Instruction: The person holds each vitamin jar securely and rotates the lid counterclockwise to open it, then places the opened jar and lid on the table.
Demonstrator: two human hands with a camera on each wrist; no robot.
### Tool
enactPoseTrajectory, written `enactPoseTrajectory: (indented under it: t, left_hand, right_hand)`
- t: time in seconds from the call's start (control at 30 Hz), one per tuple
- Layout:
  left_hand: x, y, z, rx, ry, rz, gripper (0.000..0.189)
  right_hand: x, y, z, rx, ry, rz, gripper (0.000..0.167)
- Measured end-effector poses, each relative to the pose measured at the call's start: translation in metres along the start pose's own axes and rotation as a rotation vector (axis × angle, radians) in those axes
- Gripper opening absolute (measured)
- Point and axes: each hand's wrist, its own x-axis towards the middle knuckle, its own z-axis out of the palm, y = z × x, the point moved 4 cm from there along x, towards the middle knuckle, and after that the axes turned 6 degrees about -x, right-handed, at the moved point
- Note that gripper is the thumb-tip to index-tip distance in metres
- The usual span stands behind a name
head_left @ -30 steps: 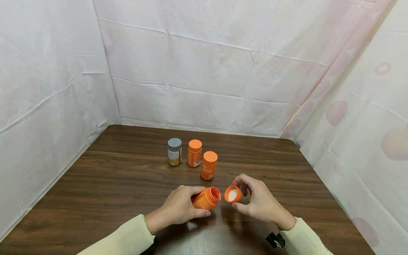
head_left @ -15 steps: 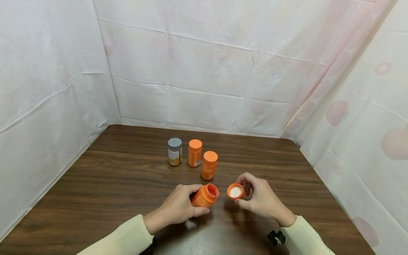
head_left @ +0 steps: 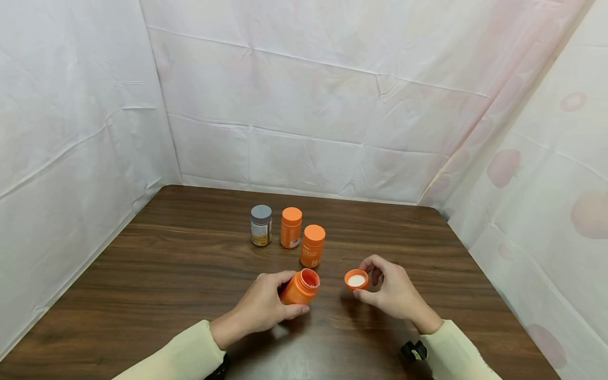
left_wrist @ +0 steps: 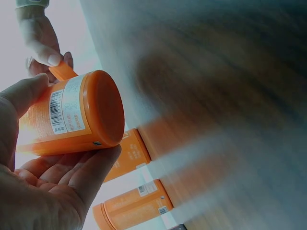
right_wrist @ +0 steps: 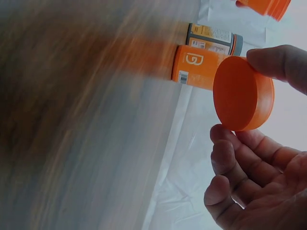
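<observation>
My left hand [head_left: 264, 304] grips an uncapped orange bottle [head_left: 298, 291], tilted with its mouth up and toward the right. Its label with a barcode [left_wrist: 68, 106] and its smooth base show in the left wrist view. My right hand [head_left: 395, 290] pinches an orange screw cap [head_left: 357, 279] between thumb and fingers, the white liner facing up. In the right wrist view the cap's flat orange top [right_wrist: 235, 93] faces the camera. Cap and bottle are apart, with a gap of bare tabletop between them in the head view.
Behind my hands stand a capped orange bottle [head_left: 312, 247], another capped orange bottle [head_left: 291, 228] and a clear bottle with a grey cap [head_left: 261, 226]. They rest on a dark wood-grain table [head_left: 199, 264]. White sheeting [head_left: 304, 95] closes off the back and both sides.
My left hand has moved slightly left, bringing the bottle more upright. The right hand has shifted right with the cap, whose liner has turned upward. The gap between them has widened.
</observation>
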Motion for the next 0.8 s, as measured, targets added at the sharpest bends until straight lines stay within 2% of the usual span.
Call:
enactPoseTrajectory:
  t: [0.33,0.8]
  left_hand:
    - [-0.001,-0.003,-0.006,0.0,0.031,0.002,0.052]
    - [-0.004,-0.006,-0.012,0.019,0.064,-0.006,0.051]
  right_hand:
    - [0.0,0.014,-0.002,-0.074,0.037,0.031,0.044]
    - [0.005,0.038,-0.007,-0.129,0.014,0.165,0.041]
